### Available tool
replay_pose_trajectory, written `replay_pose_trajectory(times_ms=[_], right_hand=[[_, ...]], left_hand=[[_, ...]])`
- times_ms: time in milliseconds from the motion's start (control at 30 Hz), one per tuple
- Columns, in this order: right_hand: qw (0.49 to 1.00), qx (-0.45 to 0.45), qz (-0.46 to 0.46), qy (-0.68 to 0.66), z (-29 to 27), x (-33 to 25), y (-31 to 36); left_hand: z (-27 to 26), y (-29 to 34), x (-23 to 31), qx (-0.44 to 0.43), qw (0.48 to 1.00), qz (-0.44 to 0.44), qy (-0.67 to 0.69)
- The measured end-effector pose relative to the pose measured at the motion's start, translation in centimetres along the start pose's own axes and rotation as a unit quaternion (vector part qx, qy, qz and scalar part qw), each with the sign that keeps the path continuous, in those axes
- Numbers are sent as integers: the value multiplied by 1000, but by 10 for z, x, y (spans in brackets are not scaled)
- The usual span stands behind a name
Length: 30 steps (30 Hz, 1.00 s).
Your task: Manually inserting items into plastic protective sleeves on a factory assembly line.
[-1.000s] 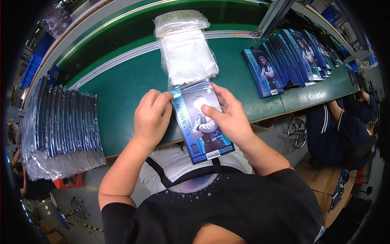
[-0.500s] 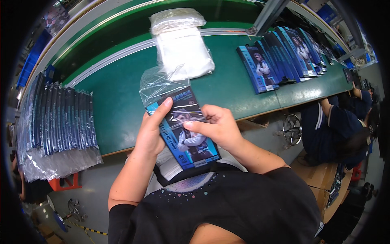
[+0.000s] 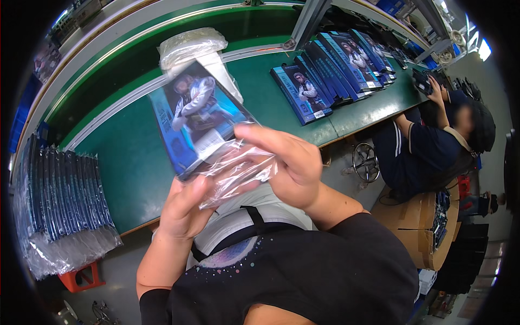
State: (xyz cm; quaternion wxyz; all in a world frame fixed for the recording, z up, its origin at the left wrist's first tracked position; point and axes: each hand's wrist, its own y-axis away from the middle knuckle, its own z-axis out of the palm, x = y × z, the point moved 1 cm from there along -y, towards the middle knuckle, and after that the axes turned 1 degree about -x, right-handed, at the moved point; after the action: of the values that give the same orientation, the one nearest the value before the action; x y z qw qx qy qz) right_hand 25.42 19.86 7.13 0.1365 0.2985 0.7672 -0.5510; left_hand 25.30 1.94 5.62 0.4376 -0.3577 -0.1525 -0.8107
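Note:
A flat blue-and-black box [image 3: 214, 111] with a printed figure is inside a clear plastic bag [image 3: 238, 176], tilted up over the bench. The bag's loose end crumples toward me. My left hand [image 3: 187, 206] is closed on the box's near left corner, thumb in front and its other fingers partly hidden. At the near right, my right hand [image 3: 295, 162] has its fingers bent around the loose film, with one fingertip against the box edge. Motion blurs the box and fingers slightly. Behind it lie white bags [image 3: 222, 73], partly covered by the box.
Bagged boxes [image 3: 65, 189] stand in a row at the left of the green bench [image 3: 130, 179]. Several unbagged boxes [image 3: 303, 92] lean together at the right. Beyond them, a co-worker [image 3: 433, 146] sits holding a dark item. A cardboard carton [image 3: 406, 225] stands at my right.
The bagged box has been turned end for end and raised; its loose film now faces me instead of away. Both hands have shifted to its near end. The view has swung right.

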Motion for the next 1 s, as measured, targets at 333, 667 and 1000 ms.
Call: replay_pose_trajectory(times_ms=[333, 667, 1000], right_hand=[[957, 217, 67, -180, 17, -22, 18], [964, -131, -41, -226, 47, -22, -19], [986, 144, 22, 78, 20, 8, 3]], left_hand=[[-40, 20, 41, -272, 958, -74, -55], [-11, 12, 7, 44, 991, -115, 58], [-54, 16, -8, 101, 974, -134, 150]])
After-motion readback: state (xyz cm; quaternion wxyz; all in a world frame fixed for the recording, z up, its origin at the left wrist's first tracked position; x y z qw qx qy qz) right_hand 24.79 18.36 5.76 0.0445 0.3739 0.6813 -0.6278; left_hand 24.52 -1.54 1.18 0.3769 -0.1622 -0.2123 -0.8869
